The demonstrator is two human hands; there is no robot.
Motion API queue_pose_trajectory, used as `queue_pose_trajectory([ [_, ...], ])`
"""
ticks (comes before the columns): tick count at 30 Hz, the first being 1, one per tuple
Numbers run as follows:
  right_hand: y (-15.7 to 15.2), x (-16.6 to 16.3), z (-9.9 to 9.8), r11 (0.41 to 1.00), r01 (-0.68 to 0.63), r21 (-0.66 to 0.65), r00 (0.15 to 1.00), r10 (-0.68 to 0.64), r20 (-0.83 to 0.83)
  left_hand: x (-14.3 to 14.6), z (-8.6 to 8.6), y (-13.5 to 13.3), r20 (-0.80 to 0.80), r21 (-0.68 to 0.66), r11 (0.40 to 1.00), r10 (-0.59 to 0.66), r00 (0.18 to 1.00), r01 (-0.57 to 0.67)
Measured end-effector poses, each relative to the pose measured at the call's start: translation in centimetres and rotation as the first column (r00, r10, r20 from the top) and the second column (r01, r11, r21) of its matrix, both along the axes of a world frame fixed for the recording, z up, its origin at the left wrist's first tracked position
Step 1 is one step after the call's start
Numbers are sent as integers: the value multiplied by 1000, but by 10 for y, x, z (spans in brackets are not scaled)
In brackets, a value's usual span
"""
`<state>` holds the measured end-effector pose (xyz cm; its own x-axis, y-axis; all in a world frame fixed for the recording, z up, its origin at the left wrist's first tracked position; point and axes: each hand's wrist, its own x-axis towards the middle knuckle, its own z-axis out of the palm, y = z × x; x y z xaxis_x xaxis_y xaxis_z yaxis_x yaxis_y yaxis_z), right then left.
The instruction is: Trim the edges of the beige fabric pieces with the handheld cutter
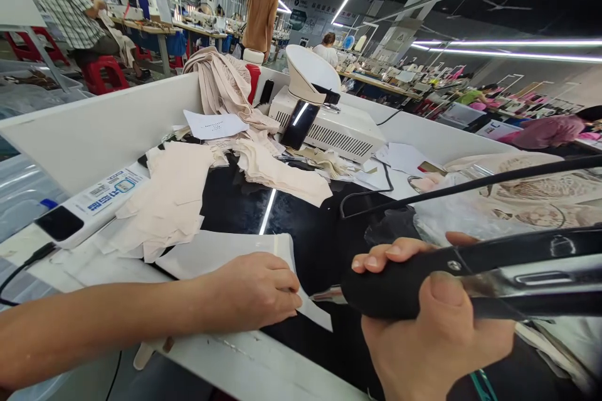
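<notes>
My left hand (pixel 263 288) has its fingers pinched together at the edge of a white sheet (pixel 207 250), whose material I cannot make out. A narrow white strip (pixel 317 314) runs out past these fingers over the black work surface (pixel 310 225). My right hand (pixel 437 332) is wrapped around a black and silver handheld tool (pixel 399 279). The tool's slim metal tip (pixel 329 294) points left, close to the strip beside my left fingertips; whether it touches is unclear. To the left lies a pile of cream fabric pieces (pixel 172 194).
More cream pieces (pixel 282 172) lie behind. A phone (pixel 300 124) leans on a white vented box (pixel 329 122). A black cable (pixel 470 191) crosses at right above bagged lace fabric (pixel 527 194). A white power strip-like device (pixel 98 203) lies left. White panels (pixel 113 119) border the table; people sit beyond.
</notes>
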<state>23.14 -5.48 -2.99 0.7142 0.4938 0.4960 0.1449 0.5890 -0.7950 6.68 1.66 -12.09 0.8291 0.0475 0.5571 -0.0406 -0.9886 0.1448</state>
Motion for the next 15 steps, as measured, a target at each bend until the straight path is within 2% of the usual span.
queue_pose_trajectory([
  [12,-3,-2,0,1000,-7,-31,1000,7,1,1,-3,1,20,3,1000,2,1000,-2],
  [15,-7,2,3,999,35,-16,999,-34,15,1,-2,1,3,7,1000,-2,1000,2],
])
